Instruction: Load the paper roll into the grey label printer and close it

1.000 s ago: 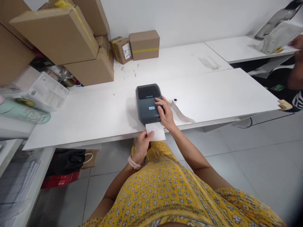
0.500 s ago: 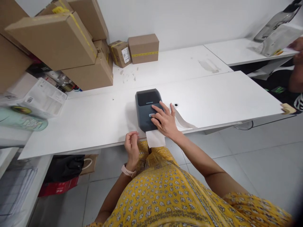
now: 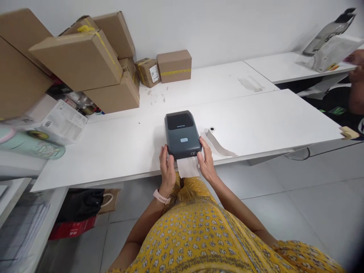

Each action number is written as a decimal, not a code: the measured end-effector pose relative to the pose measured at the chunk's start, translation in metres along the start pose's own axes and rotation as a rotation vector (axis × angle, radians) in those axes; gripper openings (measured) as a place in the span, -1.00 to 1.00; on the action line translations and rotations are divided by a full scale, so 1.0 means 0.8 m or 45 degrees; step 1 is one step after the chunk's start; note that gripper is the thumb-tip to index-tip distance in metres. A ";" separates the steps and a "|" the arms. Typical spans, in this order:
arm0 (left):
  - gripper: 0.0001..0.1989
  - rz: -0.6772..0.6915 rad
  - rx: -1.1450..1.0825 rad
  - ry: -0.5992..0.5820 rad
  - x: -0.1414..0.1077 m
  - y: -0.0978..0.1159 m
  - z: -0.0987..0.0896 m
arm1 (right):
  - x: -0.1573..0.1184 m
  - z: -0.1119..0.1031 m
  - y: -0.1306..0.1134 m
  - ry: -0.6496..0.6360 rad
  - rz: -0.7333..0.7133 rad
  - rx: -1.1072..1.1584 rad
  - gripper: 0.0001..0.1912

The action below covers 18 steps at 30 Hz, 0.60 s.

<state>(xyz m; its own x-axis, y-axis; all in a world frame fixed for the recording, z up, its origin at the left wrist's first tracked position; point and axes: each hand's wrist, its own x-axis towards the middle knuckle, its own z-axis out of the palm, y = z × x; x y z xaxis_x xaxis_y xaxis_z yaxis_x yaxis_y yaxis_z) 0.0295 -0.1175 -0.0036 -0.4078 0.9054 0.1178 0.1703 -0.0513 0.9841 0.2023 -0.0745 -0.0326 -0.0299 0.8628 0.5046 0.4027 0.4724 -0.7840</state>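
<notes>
Parted fingers (image 3: 163,156) at both sides of a label printer (image 3: 183,134).
The left hand (image 3: 168,175) and right hand (image 3: 207,167), thumbs apart from fingers, flank its front corners; it sits on the white surface (image 3: 119,146), paper sheet (image 3: 188,168) jutting from its front, partly unwound paper roll (image 3: 212,130) at right.

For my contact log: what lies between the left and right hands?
Between the left hand and right hand, the head view shows the near end of the printer and white paper protruding from it.
</notes>
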 end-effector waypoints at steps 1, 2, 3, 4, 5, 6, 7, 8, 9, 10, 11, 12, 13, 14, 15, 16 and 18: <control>-0.37 -0.005 -0.001 0.007 0.000 0.001 0.001 | 0.000 0.000 -0.001 -0.010 0.003 0.004 -0.40; -0.37 -0.008 -0.003 0.012 -0.001 0.001 0.002 | 0.001 0.000 -0.002 -0.019 0.010 0.003 -0.40; -0.37 -0.008 -0.005 0.017 -0.001 0.001 0.003 | 0.002 0.000 -0.002 -0.025 0.019 0.004 -0.40; -0.36 -0.003 -0.013 0.020 -0.002 0.000 0.005 | 0.002 0.000 -0.002 -0.029 0.029 0.008 -0.40; -0.36 0.006 -0.032 0.016 -0.002 -0.001 0.008 | 0.003 0.000 -0.002 -0.031 0.040 0.018 -0.40; -0.35 0.015 -0.065 0.007 -0.003 -0.002 0.010 | 0.002 0.001 -0.002 -0.029 0.054 0.034 -0.39; -0.34 0.022 -0.113 -0.006 -0.003 -0.003 0.013 | 0.002 0.003 -0.002 -0.021 0.070 0.057 -0.39; -0.33 0.027 -0.170 -0.022 -0.004 -0.004 0.015 | 0.001 0.004 -0.002 -0.011 0.084 0.087 -0.38; -0.30 0.029 -0.228 -0.040 -0.004 -0.005 0.017 | 0.001 0.006 -0.003 0.003 0.099 0.120 -0.37; -0.29 0.027 -0.279 -0.054 -0.004 -0.005 0.019 | 0.000 0.008 -0.004 0.019 0.114 0.152 -0.37; -0.28 0.024 -0.313 -0.061 -0.004 -0.005 0.019 | 0.000 0.010 -0.005 0.034 0.129 0.179 -0.36; -0.28 0.021 -0.329 -0.062 -0.004 -0.005 0.019 | 0.000 0.012 -0.006 0.047 0.144 0.199 -0.36; -0.28 0.017 -0.329 -0.059 -0.004 -0.004 0.019 | 0.000 0.012 -0.007 0.054 0.158 0.211 -0.36; -0.30 0.014 -0.316 -0.053 -0.003 -0.004 0.017 | 0.001 0.012 -0.008 0.053 0.173 0.218 -0.36; -0.32 0.016 -0.294 -0.041 -0.002 -0.004 0.016 | 0.002 0.011 -0.009 0.047 0.188 0.222 -0.37; -0.33 0.020 -0.269 -0.029 -0.002 -0.004 0.014 | 0.003 0.009 -0.010 0.035 0.202 0.226 -0.37; -0.36 0.031 -0.214 0.003 0.000 -0.005 0.009 | 0.004 0.006 -0.012 0.007 0.231 0.234 -0.38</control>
<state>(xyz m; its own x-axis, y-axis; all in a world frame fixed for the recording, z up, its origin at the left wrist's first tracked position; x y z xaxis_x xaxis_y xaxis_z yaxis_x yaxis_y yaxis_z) 0.0353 -0.1141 -0.0083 -0.4073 0.9022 0.1421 0.0281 -0.1432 0.9893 0.1942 -0.0755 -0.0250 0.0328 0.9356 0.3514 0.2281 0.3353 -0.9141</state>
